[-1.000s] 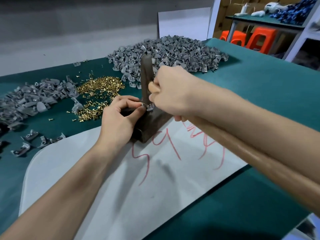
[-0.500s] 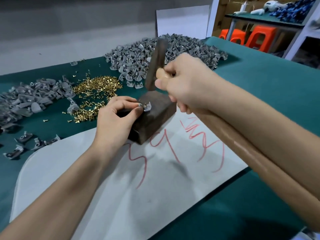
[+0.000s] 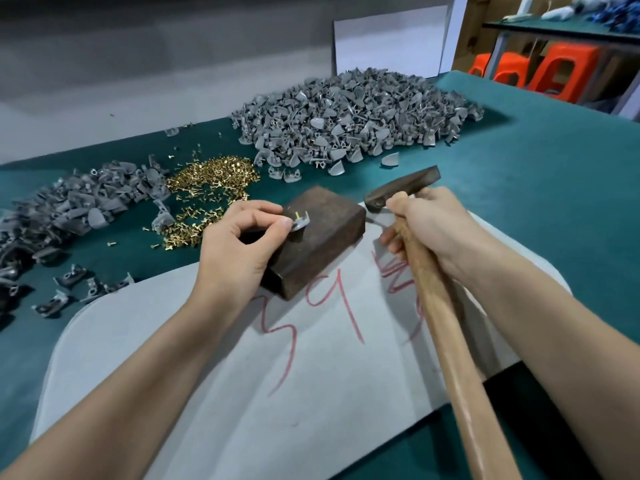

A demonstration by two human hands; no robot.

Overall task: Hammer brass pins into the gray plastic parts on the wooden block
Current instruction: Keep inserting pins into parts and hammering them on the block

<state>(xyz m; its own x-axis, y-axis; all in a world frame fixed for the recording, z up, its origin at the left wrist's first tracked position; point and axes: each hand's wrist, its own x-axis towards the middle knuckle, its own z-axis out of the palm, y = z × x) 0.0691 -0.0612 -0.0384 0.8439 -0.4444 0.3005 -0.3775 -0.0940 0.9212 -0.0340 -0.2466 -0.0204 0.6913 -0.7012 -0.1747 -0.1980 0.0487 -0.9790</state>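
Now the left hand (image 3: 239, 251) pinches a gray plastic part (image 3: 298, 221), with a brass pin (image 3: 297, 215) standing in it, on top of the wooden block (image 3: 322, 237). Just right of the block, the right hand (image 3: 433, 230) grips the hammer (image 3: 439, 320). Under both hands, red writing (image 3: 343, 303) on the white sheet (image 3: 207, 375) looks like "59".

Two bare hands, two bare arms.
Left hand (image 3: 235, 251) and right hand (image 3: 436, 230), both bare, with bare wrists and long bare forearms, uncovered as far as the view goes. Look smooth, with small creases at the knuckles and wrists. A short, plain nail on the left thumb.
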